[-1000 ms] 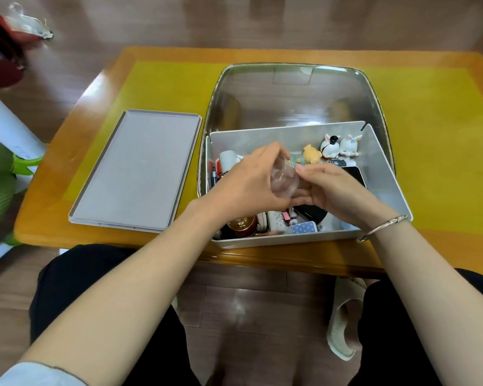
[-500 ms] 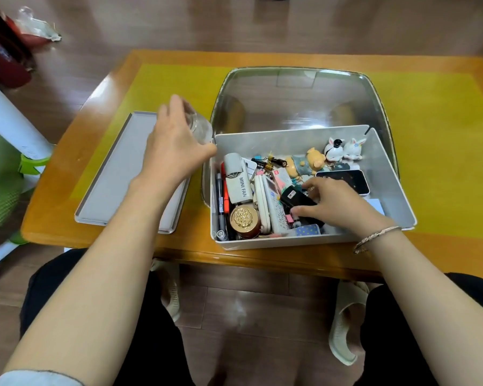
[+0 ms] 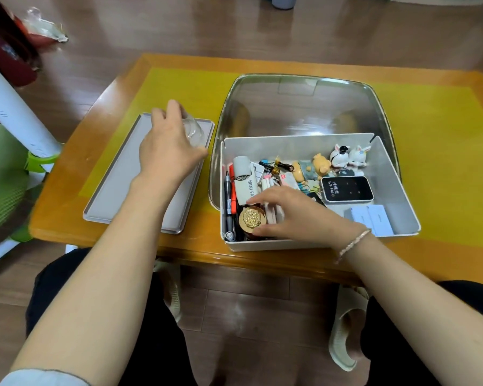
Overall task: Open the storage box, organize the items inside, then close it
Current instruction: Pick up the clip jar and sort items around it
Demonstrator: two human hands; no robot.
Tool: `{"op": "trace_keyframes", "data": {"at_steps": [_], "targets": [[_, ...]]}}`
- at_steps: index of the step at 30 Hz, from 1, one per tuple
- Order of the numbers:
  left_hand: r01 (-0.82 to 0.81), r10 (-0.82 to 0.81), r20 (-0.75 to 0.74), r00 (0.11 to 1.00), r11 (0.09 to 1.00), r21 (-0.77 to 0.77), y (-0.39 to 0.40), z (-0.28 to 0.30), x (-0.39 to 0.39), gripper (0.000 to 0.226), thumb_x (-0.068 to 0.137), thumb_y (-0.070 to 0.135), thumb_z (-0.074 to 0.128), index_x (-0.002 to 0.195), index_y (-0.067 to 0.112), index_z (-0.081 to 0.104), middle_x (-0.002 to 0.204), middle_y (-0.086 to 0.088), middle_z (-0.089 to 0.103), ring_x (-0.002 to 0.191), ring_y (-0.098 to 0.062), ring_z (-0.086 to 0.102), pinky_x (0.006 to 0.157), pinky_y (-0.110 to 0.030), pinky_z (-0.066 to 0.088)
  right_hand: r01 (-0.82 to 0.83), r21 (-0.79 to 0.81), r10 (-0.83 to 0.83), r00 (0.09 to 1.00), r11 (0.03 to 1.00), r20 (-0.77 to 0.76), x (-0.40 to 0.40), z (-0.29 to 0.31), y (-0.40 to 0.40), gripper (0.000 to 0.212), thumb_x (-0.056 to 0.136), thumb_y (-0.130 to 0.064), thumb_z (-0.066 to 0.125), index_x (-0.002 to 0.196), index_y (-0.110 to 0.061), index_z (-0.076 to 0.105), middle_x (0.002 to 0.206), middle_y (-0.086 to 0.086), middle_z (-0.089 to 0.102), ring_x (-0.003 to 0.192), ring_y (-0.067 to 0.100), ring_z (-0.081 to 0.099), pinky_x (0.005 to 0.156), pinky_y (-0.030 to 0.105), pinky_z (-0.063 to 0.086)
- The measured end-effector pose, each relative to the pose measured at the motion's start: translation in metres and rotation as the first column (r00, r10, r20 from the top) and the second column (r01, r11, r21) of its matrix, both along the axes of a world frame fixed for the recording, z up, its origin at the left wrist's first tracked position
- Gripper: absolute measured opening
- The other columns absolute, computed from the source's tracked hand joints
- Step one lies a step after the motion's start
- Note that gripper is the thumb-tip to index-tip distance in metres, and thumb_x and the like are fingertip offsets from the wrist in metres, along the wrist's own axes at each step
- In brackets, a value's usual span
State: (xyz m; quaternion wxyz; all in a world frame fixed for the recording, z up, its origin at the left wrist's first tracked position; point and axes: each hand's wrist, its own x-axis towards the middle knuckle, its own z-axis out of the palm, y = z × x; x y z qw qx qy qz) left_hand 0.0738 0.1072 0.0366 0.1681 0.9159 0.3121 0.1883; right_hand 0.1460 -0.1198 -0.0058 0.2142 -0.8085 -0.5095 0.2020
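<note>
Storage box (image 3: 396, 190) sits open on the tabletop (image 3: 444, 140), right of centre, near edge close to the person; white, matte, straight-walled plastic, with a clear glossy domed cover (image 3: 301, 107) lying just beyond it. Flat grey tray-like lid (image 3: 117, 190) lies to the left, long axis running near to far. Left hand (image 3: 169, 151) is over the far end of that lid, fingers curled round a small clear rounded container (image 3: 193, 130), glass or hard plastic; whether it already rests on the lid cannot be told. Right hand (image 3: 293, 215) is inside the box at its near-left corner, fingers spread and loosely bent around a round gold embossed cap (image 3: 252, 217), touching it at the near side; a firm grip is not plain. The cap lies directly under and just left of those fingers, so the right hand is much the nearer. Pens (image 3: 228, 201) stand along the left wall, long axis near to far, beside a white mini fan (image 3: 246, 179). Further right: small batteries (image 3: 279, 165), glossy figurines (image 3: 343, 157), a smooth black-faced wifi device (image 3: 346, 189), pale blue cards (image 3: 371, 218). Sorting looks early; the contents are jumbled.
</note>
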Motion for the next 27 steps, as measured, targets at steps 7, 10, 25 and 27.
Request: {"op": "trace_keyframes", "data": {"at_steps": [7,10,25,27], "targets": [[0.013,-0.012,-0.033,0.999,1.000,0.005,0.004,-0.001,-0.003,0.057,0.068,0.028,0.074,0.114,0.019,0.042,0.113,-0.009,0.045,0.079,-0.030,0.046,0.065,-0.034,0.037,0.018,0.029,-0.016,0.997,0.999,-0.078,-0.005,0.008,0.018,0.032,0.076,-0.039,0.073,0.105,-0.025,0.066,0.099,-0.011,0.066,0.092,0.003,0.057,0.081,0.023,0.050],[0.039,-0.039,-0.042,0.998,0.999,0.000,0.005,-0.002,-0.003,0.062,0.069,0.035,0.077,0.118,0.020,0.042,0.117,-0.010,0.047,0.091,-0.034,0.054,0.068,-0.035,0.040,0.309,0.245,-0.267,0.945,0.919,-0.189,0.012,0.020,-0.003,0.014,0.080,-0.034,0.067,0.094,-0.031,0.068,0.087,-0.023,0.062,0.081,-0.011,0.057,0.072,0.008,0.045],[0.695,-0.781,-0.041,0.623,0.577,-0.429,-0.127,-0.028,0.023,0.099,0.079,0.070,0.053,0.150,0.033,-0.004,0.159,0.004,0.012,0.138,-0.013,0.029,0.105,-0.031,0.028,0.807,0.428,-0.698,0.577,0.408,-0.423,0.073,0.002,-0.080,0.018,0.090,-0.038,0.053,0.077,-0.028,0.061,0.072,-0.010,0.057,0.062,0.008,0.049,0.045,0.014,0.043],[0.728,-0.803,-0.049,0.593,0.561,-0.394,-0.125,-0.032,0.030,0.084,0.087,0.070,0.036,0.152,0.027,0.003,0.159,0.003,0.013,0.142,-0.013,0.021,0.109,-0.032,0.021,0.806,0.435,-0.700,0.577,0.403,-0.421,0.074,0.002,-0.082,0.014,0.092,-0.036,0.052,0.084,-0.028,0.060,0.076,-0.009,0.058,0.065,0.010,0.051,0.046,0.016,0.044]]}}
